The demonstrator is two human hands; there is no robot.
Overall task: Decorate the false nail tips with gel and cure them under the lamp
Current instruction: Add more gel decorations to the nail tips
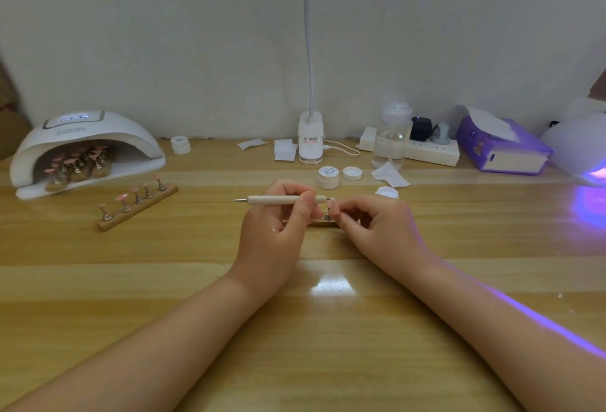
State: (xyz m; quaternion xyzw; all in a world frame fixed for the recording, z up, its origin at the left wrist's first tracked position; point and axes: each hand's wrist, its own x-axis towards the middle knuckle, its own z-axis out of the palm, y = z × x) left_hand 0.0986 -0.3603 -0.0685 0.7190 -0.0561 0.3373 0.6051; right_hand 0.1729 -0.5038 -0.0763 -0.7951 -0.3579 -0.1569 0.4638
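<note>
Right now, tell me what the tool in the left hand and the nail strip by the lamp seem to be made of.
Tool: probably pale matte wood or plastic handle; thin grey tips look metal.
Nail strip: tan bar with a wood look; shiny stands look metal, carrying glossy pink tips, likely plastic.

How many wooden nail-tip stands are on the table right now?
At least 4: one loose stand in front of the curing lamp, two or more inside the lamp, exact number unclear, and one mostly hidden behind the hands.
</note>
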